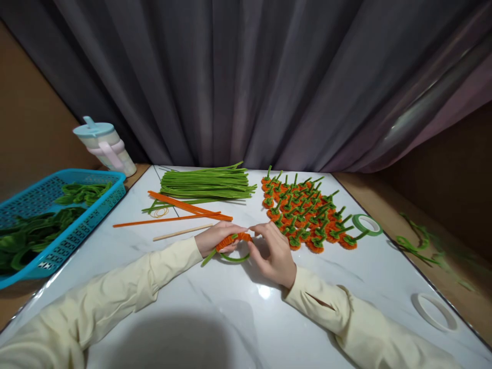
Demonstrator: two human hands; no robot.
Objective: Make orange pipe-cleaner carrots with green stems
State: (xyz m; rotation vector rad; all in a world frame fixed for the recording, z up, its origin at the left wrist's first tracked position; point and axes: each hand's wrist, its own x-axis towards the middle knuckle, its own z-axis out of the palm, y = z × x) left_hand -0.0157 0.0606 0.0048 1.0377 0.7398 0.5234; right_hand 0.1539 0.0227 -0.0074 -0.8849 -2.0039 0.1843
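Over the middle of the white marbled table, my left hand (219,237) is closed around a coiled orange pipe cleaner (232,239). A green pipe cleaner (235,260) runs with it, curving below the hands in a loop, one end poking out at the lower left. My right hand (273,252) pinches the right end of the orange coil between thumb and fingers. Exactly how the green and orange pieces join is hidden by my fingers. Just beyond my left hand lie a thin wooden stick (182,232) and several straight orange pipe cleaners (184,205).
A bundle of green pipe cleaners (205,183) lies at the back, with many orange pieces with green stems (303,210) to its right. Green tape (367,224) and a white ring (434,311) sit rightward. A blue basket (92,215) and a lidded tumbler (107,146) stand left.
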